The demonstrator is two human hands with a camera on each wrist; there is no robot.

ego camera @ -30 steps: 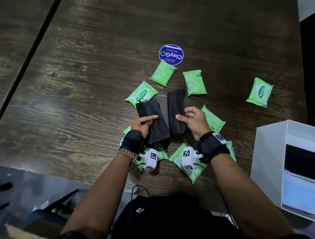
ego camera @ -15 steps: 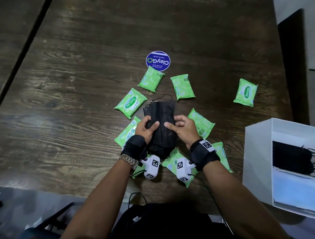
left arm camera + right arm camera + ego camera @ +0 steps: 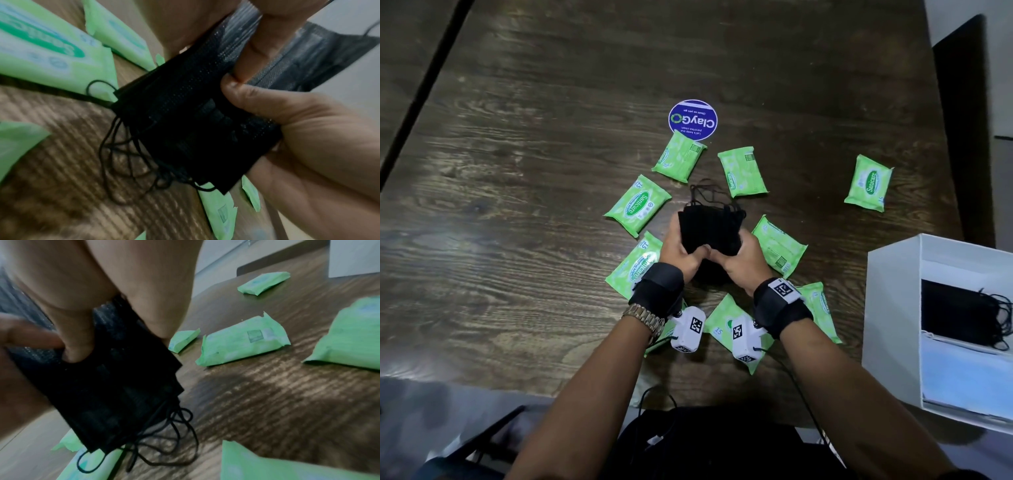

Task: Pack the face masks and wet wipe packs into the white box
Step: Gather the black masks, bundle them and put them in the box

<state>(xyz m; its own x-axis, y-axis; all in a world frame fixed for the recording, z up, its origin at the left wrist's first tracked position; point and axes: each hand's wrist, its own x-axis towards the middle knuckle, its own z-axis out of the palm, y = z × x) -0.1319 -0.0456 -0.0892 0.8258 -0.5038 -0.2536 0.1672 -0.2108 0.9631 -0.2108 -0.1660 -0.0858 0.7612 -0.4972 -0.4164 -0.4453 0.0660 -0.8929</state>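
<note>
A stack of black face masks (image 3: 710, 226) is raised a little off the wooden table, with ear loops hanging from its far end. My left hand (image 3: 681, 251) grips its left side and my right hand (image 3: 739, 255) grips its right side, thumbs meeting on top. In the left wrist view my thumb (image 3: 252, 56) presses on the black masks (image 3: 185, 129). The right wrist view shows the black masks (image 3: 115, 386) with loops dangling. The white box (image 3: 893, 308) stands at the right, with black masks (image 3: 959, 315) and light blue masks (image 3: 969, 377) inside. Several green wet wipe packs (image 3: 637, 205) lie around my hands.
A round blue sticker (image 3: 692, 120) lies beyond the packs. One wipe pack (image 3: 869, 182) lies apart at the far right, near the table's right edge. Two packs (image 3: 726, 325) sit under my wrists. A black bag (image 3: 705, 445) is at the near table edge.
The two separate piles of black masks were pushed together into one stack. Both hands have closed round it and lifted it off the table.
</note>
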